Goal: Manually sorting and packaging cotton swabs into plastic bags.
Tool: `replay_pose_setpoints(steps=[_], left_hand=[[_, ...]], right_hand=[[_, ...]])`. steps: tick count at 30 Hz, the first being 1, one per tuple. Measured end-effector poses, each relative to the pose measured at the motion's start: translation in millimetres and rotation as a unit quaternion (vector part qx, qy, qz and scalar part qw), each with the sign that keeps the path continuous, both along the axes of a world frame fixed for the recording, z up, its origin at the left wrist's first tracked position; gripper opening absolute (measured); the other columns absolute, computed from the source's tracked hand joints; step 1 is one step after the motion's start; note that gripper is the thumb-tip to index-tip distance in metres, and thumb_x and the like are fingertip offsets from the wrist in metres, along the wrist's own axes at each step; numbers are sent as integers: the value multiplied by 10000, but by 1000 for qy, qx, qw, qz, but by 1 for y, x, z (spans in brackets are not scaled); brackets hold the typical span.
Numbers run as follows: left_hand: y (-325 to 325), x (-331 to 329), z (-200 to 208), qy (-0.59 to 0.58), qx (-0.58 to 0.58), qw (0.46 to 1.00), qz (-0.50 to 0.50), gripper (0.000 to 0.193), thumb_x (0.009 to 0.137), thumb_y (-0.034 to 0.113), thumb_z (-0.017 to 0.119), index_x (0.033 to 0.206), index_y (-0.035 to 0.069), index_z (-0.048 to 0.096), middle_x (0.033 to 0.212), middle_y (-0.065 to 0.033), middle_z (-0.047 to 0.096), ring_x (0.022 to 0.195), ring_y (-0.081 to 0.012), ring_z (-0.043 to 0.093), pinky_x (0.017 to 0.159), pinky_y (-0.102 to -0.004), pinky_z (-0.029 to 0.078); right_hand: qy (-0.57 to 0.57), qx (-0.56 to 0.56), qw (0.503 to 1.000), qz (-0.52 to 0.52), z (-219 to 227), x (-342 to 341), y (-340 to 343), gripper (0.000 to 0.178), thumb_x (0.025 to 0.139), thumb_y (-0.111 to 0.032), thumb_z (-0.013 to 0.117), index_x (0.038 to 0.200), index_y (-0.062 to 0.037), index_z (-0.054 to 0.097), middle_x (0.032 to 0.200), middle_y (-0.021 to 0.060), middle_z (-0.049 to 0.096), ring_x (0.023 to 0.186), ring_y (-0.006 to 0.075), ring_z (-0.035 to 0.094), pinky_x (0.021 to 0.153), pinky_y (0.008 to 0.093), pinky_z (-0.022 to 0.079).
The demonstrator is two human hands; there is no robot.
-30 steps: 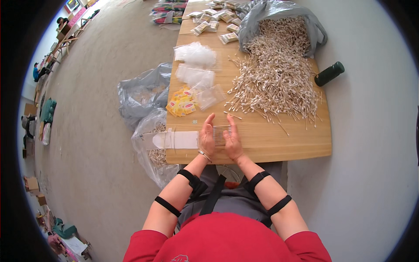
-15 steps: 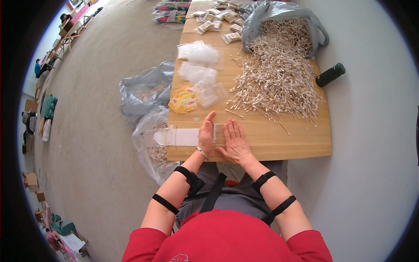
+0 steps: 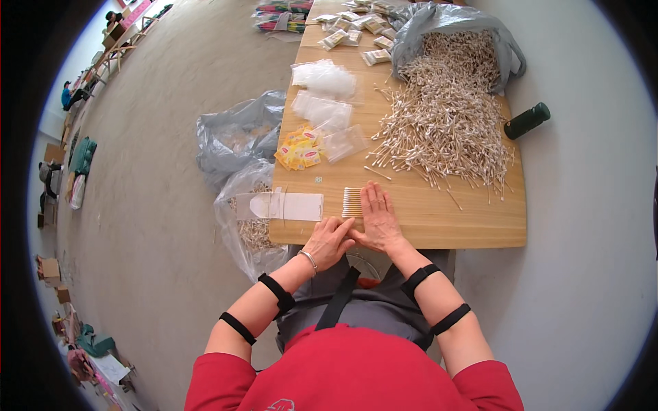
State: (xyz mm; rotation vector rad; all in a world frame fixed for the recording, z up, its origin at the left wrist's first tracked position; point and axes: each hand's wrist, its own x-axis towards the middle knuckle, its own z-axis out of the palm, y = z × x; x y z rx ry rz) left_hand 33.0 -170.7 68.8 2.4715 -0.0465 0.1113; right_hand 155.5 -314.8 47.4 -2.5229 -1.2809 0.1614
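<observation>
A neat row of cotton swabs (image 3: 351,202) lies side by side near the front edge of the wooden table. My right hand (image 3: 380,219) rests flat along the right side of the row, fingers stretched out and pointing away from me. At the near ends of the swabs is my left hand (image 3: 330,240), its fingers loosely extended and its index fingertip close to my right thumb. Neither hand grips anything. To the left of the row, a white rectangular board (image 3: 302,206) with a band round it sticks out over the table's left edge.
A large heap of loose cotton swabs (image 3: 445,116) spills from a grey plastic bag (image 3: 510,58). Clear bags (image 3: 323,109), yellow labels (image 3: 299,148) and filled packets (image 3: 373,26) lie further back. A dark green bottle (image 3: 527,121) stands at right; plastic bags (image 3: 240,140) hang at left.
My left hand has moved from the left side of the swab row toward me, to its near ends. My right hand stays alongside the row. The view has shifted slightly.
</observation>
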Motion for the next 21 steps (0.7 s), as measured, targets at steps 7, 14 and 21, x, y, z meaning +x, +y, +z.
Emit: replay_pose_setpoints(steps=[7, 14, 21], left_hand=[[12, 1, -10, -10, -58, 998, -23, 405, 804, 133, 646, 1186, 83, 521, 1010, -137, 513, 973, -329, 487, 890, -405, 397], [11, 3, -9, -23, -63, 997, -27, 390, 784, 91, 640, 1162, 86, 541, 993, -127, 520, 971, -328, 486, 892, -401, 394], [11, 3, -12, -20, -72, 997, -18, 377, 772, 73, 636, 1139, 83, 552, 971, -124, 523, 965, -327, 488, 884, -400, 396]], right_hand=[[23, 200, 979, -43, 14, 17, -17, 258, 697, -97, 705, 947, -96, 643, 1241, 113, 482, 1232, 309, 377, 1013, 437, 329], [29, 88, 996, -2, 28, 15, -3, 65, 699, -121, 692, 756, -117, 662, 1029, 28, 532, 1087, 246, 441, 928, 398, 374], [53, 9, 997, -46, 34, 15, 8, 80, 674, -160, 696, 708, -111, 642, 967, 50, 519, 1026, 258, 449, 897, 393, 380]])
